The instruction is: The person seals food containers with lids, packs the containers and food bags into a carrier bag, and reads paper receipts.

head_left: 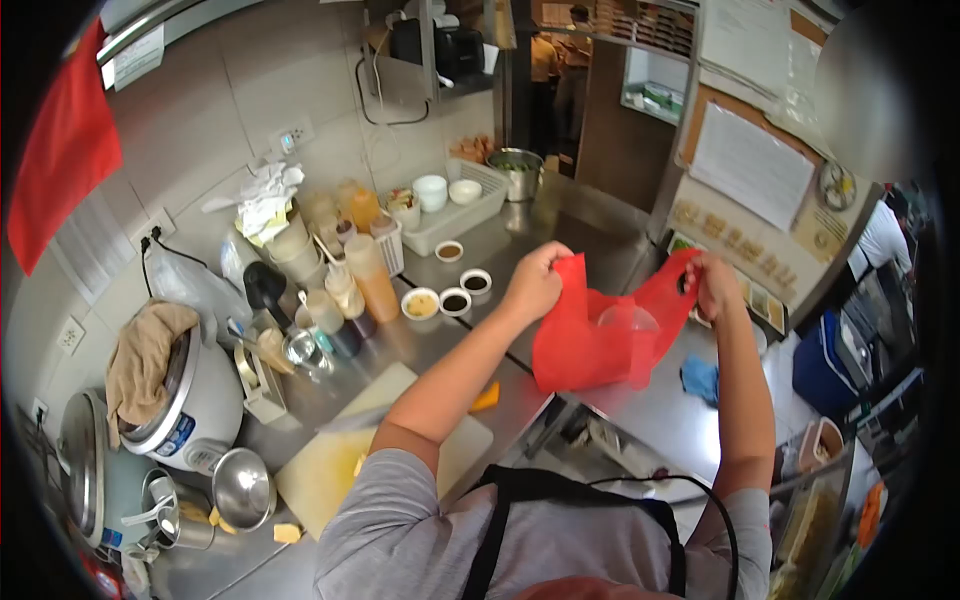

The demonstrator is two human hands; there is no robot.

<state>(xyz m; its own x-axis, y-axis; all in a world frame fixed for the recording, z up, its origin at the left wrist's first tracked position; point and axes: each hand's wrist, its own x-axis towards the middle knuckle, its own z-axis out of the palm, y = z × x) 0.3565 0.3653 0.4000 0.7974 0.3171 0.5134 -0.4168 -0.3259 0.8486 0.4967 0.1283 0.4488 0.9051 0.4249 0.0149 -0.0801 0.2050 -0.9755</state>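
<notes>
A red plastic bag (580,345) hangs between my two hands above the steel counter. My left hand (540,282) is closed on one handle of it, and my right hand (712,285) grips the other handle. Inside the bag's opening a clear, round-topped container (628,320) shows in part; its lower portion is hidden by the red plastic. Left of the bag, small bowls of dark sauce (456,302) stand on the counter. A blue cloth (700,380) lies to the right, below my right hand.
Squeeze bottles (370,278) and a white tray (462,225) with bowls stand at the left and back. Cutting boards (325,470) lie at the lower left, near a rice cooker (205,400) and a metal bowl (243,489). People (572,75) are visible beyond the doorway.
</notes>
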